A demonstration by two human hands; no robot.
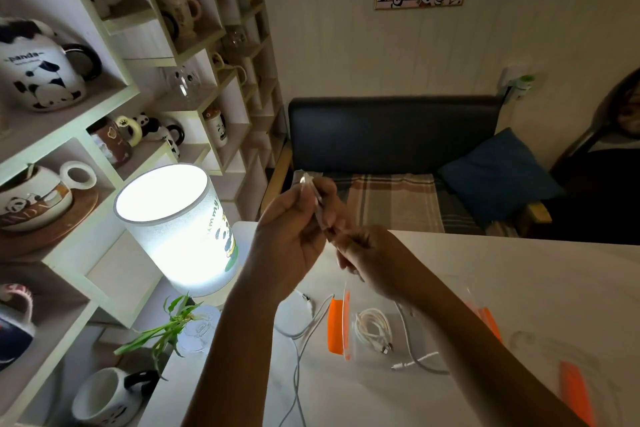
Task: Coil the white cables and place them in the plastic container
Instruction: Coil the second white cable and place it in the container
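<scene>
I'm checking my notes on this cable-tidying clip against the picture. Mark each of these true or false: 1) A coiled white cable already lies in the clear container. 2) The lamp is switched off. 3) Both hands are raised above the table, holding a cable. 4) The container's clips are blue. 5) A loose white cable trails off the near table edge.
1) A coiled white cable lies in the clear container: true.
2) False: the lamp is lit.
3) True: the left hand and right hand hold a cable above the table.
4) False: the clips are orange.
5) True: the loose cable runs toward the near edge.
</scene>
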